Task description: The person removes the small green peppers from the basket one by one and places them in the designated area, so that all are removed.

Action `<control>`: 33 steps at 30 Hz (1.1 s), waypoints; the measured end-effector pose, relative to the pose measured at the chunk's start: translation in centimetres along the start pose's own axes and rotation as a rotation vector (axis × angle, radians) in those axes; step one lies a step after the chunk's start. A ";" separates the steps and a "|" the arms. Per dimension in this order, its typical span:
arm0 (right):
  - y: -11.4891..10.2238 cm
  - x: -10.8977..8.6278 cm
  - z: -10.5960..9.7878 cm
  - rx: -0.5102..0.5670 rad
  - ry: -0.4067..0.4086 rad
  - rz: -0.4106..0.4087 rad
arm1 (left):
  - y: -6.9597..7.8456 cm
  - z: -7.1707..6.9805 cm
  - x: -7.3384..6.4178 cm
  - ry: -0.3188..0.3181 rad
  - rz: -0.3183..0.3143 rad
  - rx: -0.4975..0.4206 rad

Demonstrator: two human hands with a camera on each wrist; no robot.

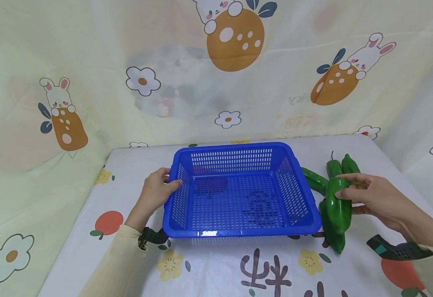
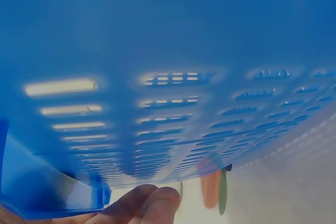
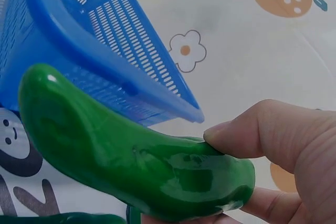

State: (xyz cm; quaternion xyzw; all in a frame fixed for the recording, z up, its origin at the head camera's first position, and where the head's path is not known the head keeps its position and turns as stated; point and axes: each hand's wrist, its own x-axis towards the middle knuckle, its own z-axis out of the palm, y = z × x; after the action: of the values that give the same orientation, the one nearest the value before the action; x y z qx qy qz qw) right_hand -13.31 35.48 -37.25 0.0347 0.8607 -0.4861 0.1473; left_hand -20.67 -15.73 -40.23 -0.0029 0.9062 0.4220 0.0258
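Observation:
A blue plastic basket (image 1: pixel 235 232) with slotted walls stands in the middle of the table, with nothing inside it. My left hand (image 1: pixel 157 189) grips its left rim, thumb over the top edge; in the left wrist view the fingertips (image 2: pixel 160 203) show under the basket wall (image 2: pixel 168 30). To the right, my right hand (image 1: pixel 372 198) pinches a glossy green pepper (image 1: pixel 338 206) between thumb and fingers. The right wrist view shows this pepper (image 3: pixel 131 156) close up, beside the basket's corner. Several more green peppers (image 1: pixel 333 243) lie beneath and behind it, partly covered.
A white printed cloth (image 1: pixel 209 268) with fruit and flowers covers the table. Behind the table hangs a cream curtain (image 1: pixel 186 103) printed with rabbits. One pepper (image 1: pixel 314 180) lies right along the basket's right wall.

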 end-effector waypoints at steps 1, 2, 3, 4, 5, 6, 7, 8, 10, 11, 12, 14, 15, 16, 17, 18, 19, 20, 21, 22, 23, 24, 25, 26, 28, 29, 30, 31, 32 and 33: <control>0.2 0.0 0.0 -0.001 0.000 0.002 | 0.0 0.0 0.0 0.001 -0.001 0.000; 0.3 0.0 0.0 -0.002 0.001 0.005 | 0.0 0.0 0.0 0.001 -0.002 -0.001; 0.5 -0.1 -0.1 -0.006 0.001 0.006 | 0.0 0.0 0.0 0.002 -0.002 -0.001; 0.7 -0.1 -0.1 -0.009 0.003 0.009 | 0.0 0.0 0.0 0.002 -0.002 -0.001; 0.8 -0.1 -0.1 -0.016 0.005 0.012 | 0.0 0.0 0.0 0.002 -0.002 0.000; 1.0 -0.1 -0.1 -0.022 0.007 0.015 | 0.0 0.0 0.0 0.003 -0.001 0.000; 1.1 -0.2 -0.1 -0.026 0.009 0.019 | 0.0 0.0 0.0 0.003 0.000 0.001; 1.3 -0.2 -0.1 -0.030 0.011 0.022 | 0.0 0.0 0.0 0.003 0.000 0.000; 1.5 -0.2 -0.1 -0.035 0.014 0.026 | 0.0 0.0 0.0 0.003 0.001 0.002; 1.7 -0.3 -0.1 -0.036 0.014 0.027 | 0.0 0.0 0.0 0.003 0.002 0.003; 1.8 -0.3 -0.2 -0.036 0.016 0.029 | 0.0 0.0 0.0 0.003 0.002 0.004; 2.0 -0.3 -0.2 -0.039 0.021 0.031 | 0.0 0.0 0.0 0.002 0.002 0.005; 2.1 -0.3 -0.3 -0.040 0.021 0.034 | 0.0 0.0 0.0 0.001 0.002 0.005; 2.3 -0.3 -0.3 -0.043 0.024 0.038 | 0.0 0.0 0.0 0.000 0.001 0.004; 2.4 -0.4 -0.3 -0.046 0.027 0.043 | 0.0 0.0 0.0 -0.001 0.000 0.004; 2.5 -0.4 -0.4 -0.050 0.029 0.047 | 0.0 0.0 0.0 -0.002 -0.001 0.002; 2.6 -0.4 -0.4 -0.054 0.031 0.051 | 0.0 -0.1 0.0 -0.003 -0.002 0.002; 2.7 -0.4 -0.4 -0.060 0.033 0.056 | 0.0 -0.1 0.0 -0.004 -0.003 0.002; 2.8 -0.4 -0.4 -0.064 0.035 0.060 | 0.0 -0.1 0.0 -0.005 -0.004 0.001; 3.0 -0.4 -0.4 -0.070 0.038 0.064 | 0.0 -0.1 0.0 -0.006 -0.005 0.002; 3.1 -0.4 -0.4 -0.075 0.039 0.066 | 0.0 -0.1 0.0 -0.006 -0.005 0.002; 3.2 -0.3 -0.4 -0.080 0.042 0.068 | 0.1 -0.1 0.0 -0.006 -0.006 0.002; 3.3 -0.3 -0.5 -0.086 0.044 0.071 | 0.1 -0.1 0.0 -0.006 -0.006 0.003; 3.4 -0.3 -0.5 -0.090 0.046 0.073 | 0.1 -0.1 0.0 -0.006 -0.006 0.003; 3.6 -0.3 -0.6 -0.094 0.043 0.076 | 0.1 -0.1 0.0 -0.005 -0.006 0.003; 3.7 -0.2 -0.6 -0.097 0.042 0.078 | 0.1 -0.1 0.0 -0.005 -0.007 0.003; 3.8 -0.2 -0.7 -0.098 0.041 0.080 | 0.1 -0.1 0.0 -0.005 -0.007 0.003; 3.9 -0.2 -0.7 -0.101 0.039 0.084 | 0.1 -0.1 0.0 -0.005 -0.007 0.003; 4.0 -0.2 -0.8 -0.102 0.036 0.089 | 0.1 -0.1 0.0 -0.005 -0.008 0.003; 4.1 -0.2 -0.8 -0.104 0.034 0.094 | 0.1 -0.1 0.0 -0.006 -0.008 0.003</control>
State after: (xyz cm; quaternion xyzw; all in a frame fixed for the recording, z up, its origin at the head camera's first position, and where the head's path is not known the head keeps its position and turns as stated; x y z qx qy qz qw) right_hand -12.51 38.33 -40.18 0.0757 0.8846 -0.4325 0.1569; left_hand -20.64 -15.76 -40.13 -0.0053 0.9068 0.4205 0.0301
